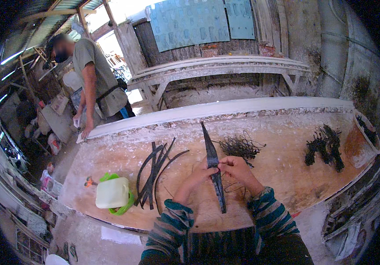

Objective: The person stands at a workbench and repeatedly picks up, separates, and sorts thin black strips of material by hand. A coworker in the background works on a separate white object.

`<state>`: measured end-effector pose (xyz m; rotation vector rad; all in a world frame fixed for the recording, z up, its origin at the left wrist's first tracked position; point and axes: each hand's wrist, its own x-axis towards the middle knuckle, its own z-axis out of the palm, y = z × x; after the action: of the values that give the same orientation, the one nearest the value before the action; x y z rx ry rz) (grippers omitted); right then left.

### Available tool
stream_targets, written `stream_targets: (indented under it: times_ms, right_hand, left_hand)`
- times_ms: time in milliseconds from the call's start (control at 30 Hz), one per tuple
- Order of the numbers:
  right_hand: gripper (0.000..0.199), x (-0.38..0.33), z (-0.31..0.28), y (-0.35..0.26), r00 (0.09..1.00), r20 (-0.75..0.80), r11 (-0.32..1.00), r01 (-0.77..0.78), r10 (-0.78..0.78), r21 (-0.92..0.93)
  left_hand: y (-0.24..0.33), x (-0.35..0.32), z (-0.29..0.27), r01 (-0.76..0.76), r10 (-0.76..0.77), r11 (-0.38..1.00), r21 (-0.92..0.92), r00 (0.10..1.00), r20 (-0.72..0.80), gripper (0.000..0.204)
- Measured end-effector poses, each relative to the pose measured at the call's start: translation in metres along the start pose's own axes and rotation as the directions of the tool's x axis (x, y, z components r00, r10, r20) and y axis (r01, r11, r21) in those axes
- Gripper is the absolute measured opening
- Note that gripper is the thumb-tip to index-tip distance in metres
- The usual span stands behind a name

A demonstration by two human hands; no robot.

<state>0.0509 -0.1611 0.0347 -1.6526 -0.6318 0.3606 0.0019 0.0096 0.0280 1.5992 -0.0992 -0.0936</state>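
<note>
Over the wooden table, my left hand [198,177] is closed around the middle of a long black strip [209,143]. The strip looks flat and dark, tapers to a narrow upper end and is pinched in at the middle. Close by on the right, my right hand [239,172] has its fingertips pressed together against that pinched part; whatever small thing they hold is hidden. Several loose black strips [148,179] lie crossed to the left of my hands. Just beyond my right hand is a tangle of thin black cords [241,145].
A pale green lidded container [112,193] and orange-handled scissors [90,181] lie at left. Dark knotted bundles [324,148] and a tipped bucket [361,139] are at right. A long white moulding [225,108] lines the far edge; another person [99,75] handles its left end.
</note>
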Motion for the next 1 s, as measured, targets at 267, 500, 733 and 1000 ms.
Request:
stream_targets:
  times_ms: [267,500,733,1000]
  right_hand:
    - [0.007,0.005,-0.002,0.008,0.999,-0.004,0.999,0.047,-0.047,0.015]
    - [0.011,0.002,0.004,0.007,0.993,-0.089,0.997,0.076,-0.077,-0.014]
    - [0.015,-0.004,0.006,-0.009,0.994,-0.078,0.997,0.074,-0.075,-0.019]
    - [0.013,0.0,0.007,0.004,0.973,-0.171,0.979,0.128,-0.155,-0.159]
  left_hand:
    - [-0.002,-0.001,0.003,-0.034,0.028,0.986,-0.164,0.999,-0.037,0.021]
    - [0.001,0.001,0.012,-0.166,0.149,0.977,-0.137,0.98,-0.132,0.007]
    - [-0.001,-0.002,0.004,-0.089,0.07,0.989,-0.121,0.986,-0.15,0.008]
    - [-0.005,0.0,0.008,-0.104,0.094,0.991,-0.086,0.988,-0.119,0.01]
